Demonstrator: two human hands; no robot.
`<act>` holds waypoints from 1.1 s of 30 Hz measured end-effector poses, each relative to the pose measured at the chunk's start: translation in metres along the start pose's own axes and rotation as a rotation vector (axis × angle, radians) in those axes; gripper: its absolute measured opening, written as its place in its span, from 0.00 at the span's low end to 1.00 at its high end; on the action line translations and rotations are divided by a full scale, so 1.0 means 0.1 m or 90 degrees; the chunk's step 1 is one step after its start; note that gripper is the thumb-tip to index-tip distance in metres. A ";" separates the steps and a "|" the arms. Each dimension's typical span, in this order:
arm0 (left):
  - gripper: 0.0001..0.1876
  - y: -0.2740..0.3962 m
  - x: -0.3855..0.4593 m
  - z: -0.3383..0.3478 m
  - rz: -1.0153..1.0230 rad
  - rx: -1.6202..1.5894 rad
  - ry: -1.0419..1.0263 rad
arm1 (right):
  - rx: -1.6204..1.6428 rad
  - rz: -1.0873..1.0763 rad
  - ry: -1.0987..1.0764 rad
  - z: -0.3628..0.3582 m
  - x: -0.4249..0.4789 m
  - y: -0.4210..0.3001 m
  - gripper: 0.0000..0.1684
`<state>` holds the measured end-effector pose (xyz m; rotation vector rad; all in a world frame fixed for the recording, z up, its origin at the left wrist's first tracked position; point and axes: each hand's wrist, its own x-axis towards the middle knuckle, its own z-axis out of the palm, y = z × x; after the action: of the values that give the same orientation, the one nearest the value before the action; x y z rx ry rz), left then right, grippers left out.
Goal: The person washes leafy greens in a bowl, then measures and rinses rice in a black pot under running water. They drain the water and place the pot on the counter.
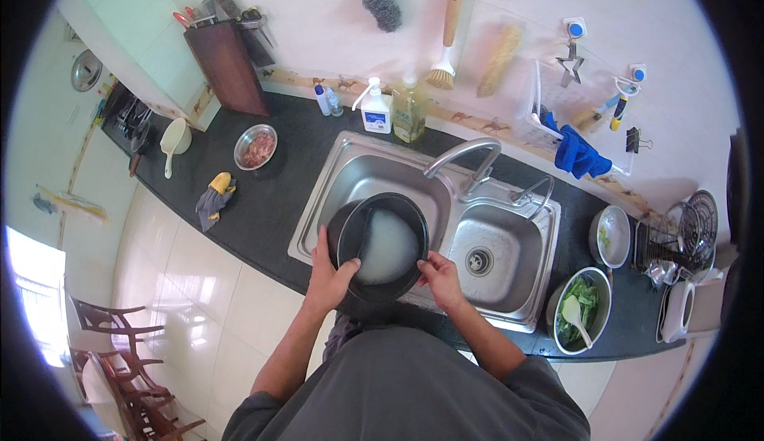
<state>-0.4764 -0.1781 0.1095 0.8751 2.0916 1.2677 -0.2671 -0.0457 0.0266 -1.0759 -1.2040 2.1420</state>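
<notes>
A dark round pot with cloudy whitish water in it is held over the front of the large left basin of a stainless steel double sink. My left hand grips its left side, the thumb over the rim. With thumb and fingers, my right hand pinches the rim at the right. The pot looks tilted, and its water lies toward the right side. What lies under the water cannot be told. Behind the pot, the curved faucet reaches over the left basin.
Left on the dark counter are a bowl of raw meat, a cloth and a white ladle. Bottles stand behind the sink. At right are a pot of leafy greens, a metal bowl and a dish rack.
</notes>
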 end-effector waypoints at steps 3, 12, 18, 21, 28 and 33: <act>0.47 -0.01 0.03 -0.03 0.000 -0.052 0.043 | 0.069 0.055 -0.013 0.05 -0.09 -0.07 0.11; 0.44 0.51 -0.05 -0.12 0.001 0.131 0.095 | 0.358 0.316 -0.037 -0.11 0.58 0.59 0.17; 0.44 0.61 -0.01 -0.16 0.020 0.155 0.108 | 0.355 0.304 -0.013 0.14 1.02 0.78 0.15; 0.45 0.70 0.02 -0.15 0.022 0.163 0.114 | 0.376 0.306 0.034 0.21 1.18 0.84 0.13; 0.44 0.76 0.07 -0.16 0.051 0.183 0.119 | 0.343 0.308 0.011 0.24 1.24 0.78 0.12; 0.44 0.75 0.14 -0.18 0.055 0.182 0.127 | 0.297 0.311 0.012 0.30 1.06 0.52 0.12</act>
<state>-0.4797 -0.1519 0.1830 1.0046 2.4608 1.1574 -0.3541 -0.0136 -0.0519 -1.2499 -0.4052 2.5827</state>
